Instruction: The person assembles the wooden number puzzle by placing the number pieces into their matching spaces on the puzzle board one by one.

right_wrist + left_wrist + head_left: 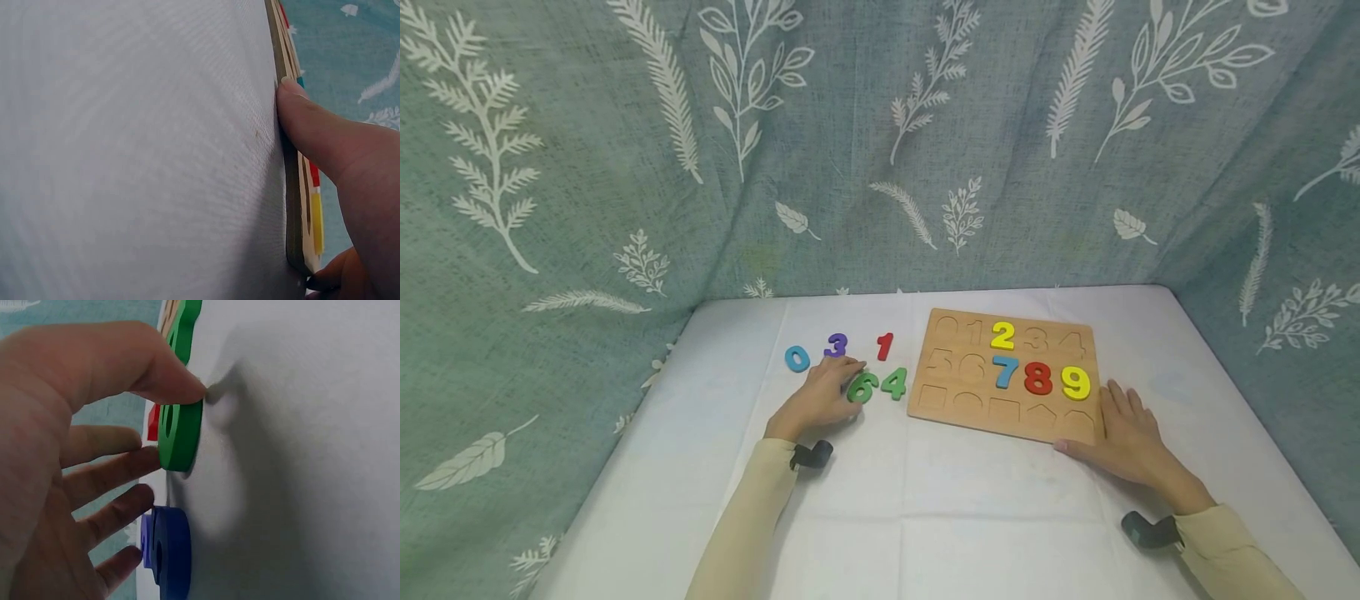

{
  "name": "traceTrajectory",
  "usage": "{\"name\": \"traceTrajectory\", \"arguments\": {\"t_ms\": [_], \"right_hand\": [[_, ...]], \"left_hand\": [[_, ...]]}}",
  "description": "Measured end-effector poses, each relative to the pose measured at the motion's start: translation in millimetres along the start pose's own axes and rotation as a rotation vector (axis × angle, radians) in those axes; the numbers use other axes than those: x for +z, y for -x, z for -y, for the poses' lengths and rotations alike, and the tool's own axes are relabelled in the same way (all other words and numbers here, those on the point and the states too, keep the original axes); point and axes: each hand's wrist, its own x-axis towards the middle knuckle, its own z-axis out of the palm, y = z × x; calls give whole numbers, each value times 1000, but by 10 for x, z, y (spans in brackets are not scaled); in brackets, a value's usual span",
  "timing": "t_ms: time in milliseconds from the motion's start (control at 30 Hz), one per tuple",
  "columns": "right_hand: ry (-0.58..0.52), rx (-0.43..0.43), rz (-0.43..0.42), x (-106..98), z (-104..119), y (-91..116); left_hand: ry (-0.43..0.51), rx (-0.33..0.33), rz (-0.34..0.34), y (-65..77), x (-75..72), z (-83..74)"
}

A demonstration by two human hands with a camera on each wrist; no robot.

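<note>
My left hand (820, 397) is at the green number 6 (862, 387), its thumb tip touching the 6's near edge and its other fingers spread beyond it. In the left wrist view, the 6 (181, 434) stays on the cloth. Around this hand lie a blue 0 (797, 359), a purple 3 (836, 346), a red 1 (884, 346) and a green 4 (894, 383). My right hand (1131, 437) rests at the near right corner of the wooden puzzle board (970, 423), thumb against the front edge, straight fingers along the right side.
On the board sit a yellow 2 (1003, 336), a blue 7 (1005, 372), a red 8 (1038, 378) and a yellow 9 (1076, 383). Other number and shape recesses show bare wood. A white cloth (985, 533) covers the table; a leaf-patterned curtain (850, 150) hangs behind.
</note>
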Motion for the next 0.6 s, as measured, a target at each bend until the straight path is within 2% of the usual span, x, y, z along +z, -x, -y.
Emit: {"name": "traceTrajectory", "arguments": {"t_ms": [200, 433, 600], "right_hand": [[1, 10, 8, 18, 3, -7], [24, -7, -8, 7, -5, -10], [26, -6, -8, 15, -11, -14]], "left_hand": [[-11, 16, 35, -38, -3, 5], [30, -30, 23, -42, -28, -30], [44, -20, 3, -33, -13, -29]]}}
